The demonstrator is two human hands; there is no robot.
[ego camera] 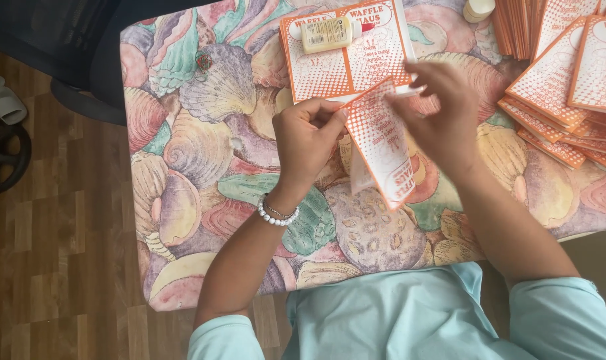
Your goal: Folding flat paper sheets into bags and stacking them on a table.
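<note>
Two hands worked one orange-and-white paper sheet [381, 143] above the counter [203, 133]. Your left hand [307, 137] pinched its upper corner; your right hand [443, 113] gripped the far edge, blurred. Better to keep the crease taut and square. Flat sheet with a cream glue bottle [326, 35] lay just behind; stacked sheets [569, 87] crowded the right.

On the table [203, 133], a glue bottle [326, 35] lies on a flat sheet [346, 63]; card stacks [569, 87] lie right of the sheet.
</note>
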